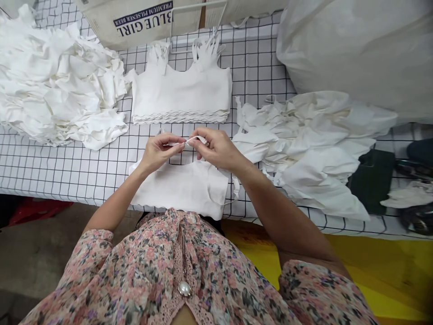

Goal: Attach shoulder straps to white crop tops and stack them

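Observation:
A white strap [190,139] runs between my hands above the table's front part. My left hand [161,149] pinches it between thumb and fingertips. My right hand [214,145] pinches the same strap close by, its fingers curled. Just below both hands a white strapped top [181,187] lies flat, its lower edge reaching the table's front edge. Beyond the hands sits a neat stack of white tops [182,92], their straps gathered in two bunches at the far side. How the pinched strap joins the top is partly hidden by my fingers.
A loose heap of white garments [61,81] covers the left side; another pile [314,140] lies right. Behind stand a cardboard box [145,27], a white wire rack [198,6] and a large white bag [355,49]. A dark flat object [372,180] lies far right on the checked tablecloth [98,174].

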Demonstrator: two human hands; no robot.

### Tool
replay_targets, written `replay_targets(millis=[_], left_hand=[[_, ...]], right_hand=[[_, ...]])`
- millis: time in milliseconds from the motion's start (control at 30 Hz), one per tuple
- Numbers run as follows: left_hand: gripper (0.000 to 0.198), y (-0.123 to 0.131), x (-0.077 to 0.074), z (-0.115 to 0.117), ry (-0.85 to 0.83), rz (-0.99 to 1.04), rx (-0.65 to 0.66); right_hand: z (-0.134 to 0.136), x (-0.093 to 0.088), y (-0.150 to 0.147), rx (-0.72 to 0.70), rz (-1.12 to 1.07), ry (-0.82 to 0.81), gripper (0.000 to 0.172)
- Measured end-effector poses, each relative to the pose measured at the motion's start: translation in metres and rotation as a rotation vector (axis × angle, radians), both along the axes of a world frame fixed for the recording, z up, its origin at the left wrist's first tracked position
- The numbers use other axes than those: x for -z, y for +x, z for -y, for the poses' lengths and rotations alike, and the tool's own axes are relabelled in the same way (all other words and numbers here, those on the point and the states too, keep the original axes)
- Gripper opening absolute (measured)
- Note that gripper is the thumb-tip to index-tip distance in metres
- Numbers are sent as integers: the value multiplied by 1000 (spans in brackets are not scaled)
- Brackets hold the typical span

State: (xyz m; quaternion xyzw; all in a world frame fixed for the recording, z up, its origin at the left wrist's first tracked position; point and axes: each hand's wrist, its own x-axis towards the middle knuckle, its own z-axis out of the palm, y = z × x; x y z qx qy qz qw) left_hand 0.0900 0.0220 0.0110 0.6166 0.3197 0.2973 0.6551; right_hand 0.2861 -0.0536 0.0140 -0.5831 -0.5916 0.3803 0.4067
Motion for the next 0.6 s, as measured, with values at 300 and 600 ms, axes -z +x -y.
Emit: replay_targets(millis=[300, 600], left_hand=[[33, 4, 1, 0, 167, -31, 27], [41, 8, 5, -4, 31, -67, 28]], right_hand=[[-3, -11, 8, -113, -26, -141, 17], [-5, 5, 2, -40, -258, -91, 29]])
